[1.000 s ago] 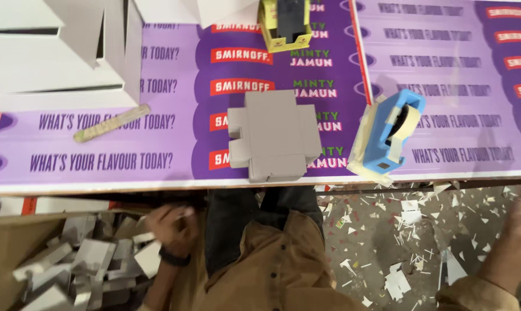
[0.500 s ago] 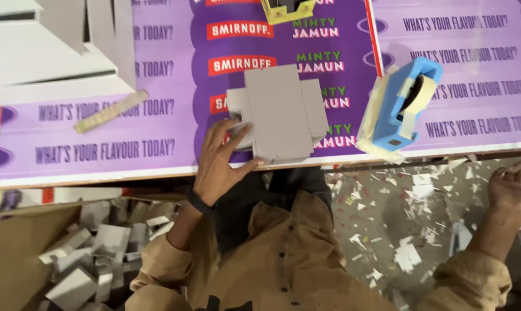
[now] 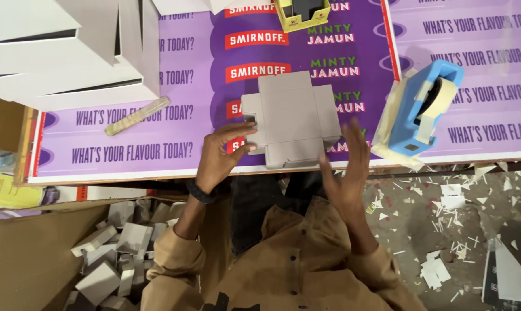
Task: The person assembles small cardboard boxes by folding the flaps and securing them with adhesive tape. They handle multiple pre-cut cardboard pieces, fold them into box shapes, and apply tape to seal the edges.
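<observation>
The grey cardboard blank [image 3: 292, 118] lay flat at the table's [image 3: 128, 167] near edge, its long axis running away from you. Your left hand [image 3: 220, 158] was nearer, fingertips touching its left flap, fingers loosely curled and gripping nothing. Your right hand [image 3: 347, 170] hovered spread open just right of its near corner, empty. You had one blank, one blue tape dispenser [image 3: 424, 109], one ruler [image 3: 137, 116].

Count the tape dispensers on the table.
1. The blue tape dispenser stands on the purple table cover, to the right of the grey cardboard blank and beyond the right hand. Others may lie outside the view.
</observation>
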